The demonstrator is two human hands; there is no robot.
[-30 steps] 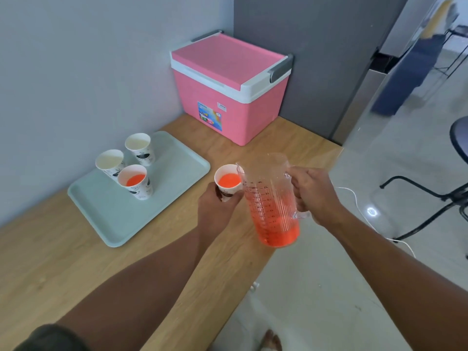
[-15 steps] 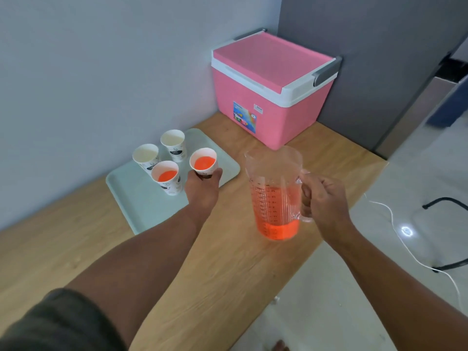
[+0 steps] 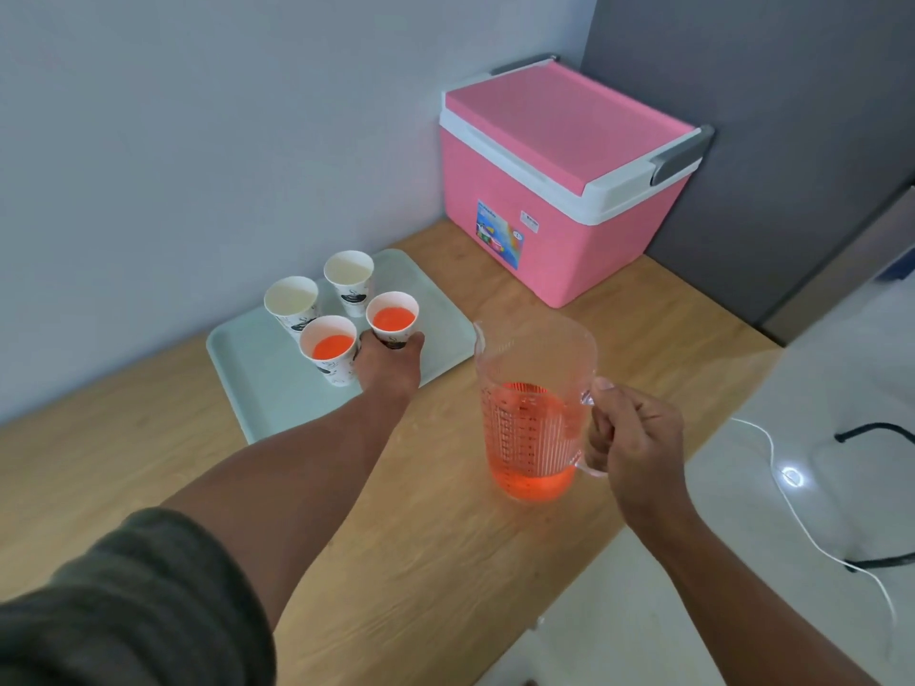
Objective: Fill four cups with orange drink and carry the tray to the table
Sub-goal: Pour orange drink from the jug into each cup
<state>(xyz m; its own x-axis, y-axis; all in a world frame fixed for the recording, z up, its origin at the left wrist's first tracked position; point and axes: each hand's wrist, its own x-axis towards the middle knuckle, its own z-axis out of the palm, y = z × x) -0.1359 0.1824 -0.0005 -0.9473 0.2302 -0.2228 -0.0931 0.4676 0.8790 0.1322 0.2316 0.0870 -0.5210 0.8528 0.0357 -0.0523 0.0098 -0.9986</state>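
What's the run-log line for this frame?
stage: setting second filled cup on tray | left hand: gripping that cup | right hand: holding pitcher | cups: two filled, two empty

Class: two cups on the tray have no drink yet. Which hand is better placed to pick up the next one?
Probably the left hand: it is at the cups on the tray, beside the empty cups. The right hand holds the pitcher.

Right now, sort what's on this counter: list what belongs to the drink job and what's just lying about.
For the job:
pale green plastic tray
two filled white paper cups
two empty white paper cups
clear plastic measuring jug of orange drink

Lying about:
pink plastic cooler box with white rim
white cable on the floor
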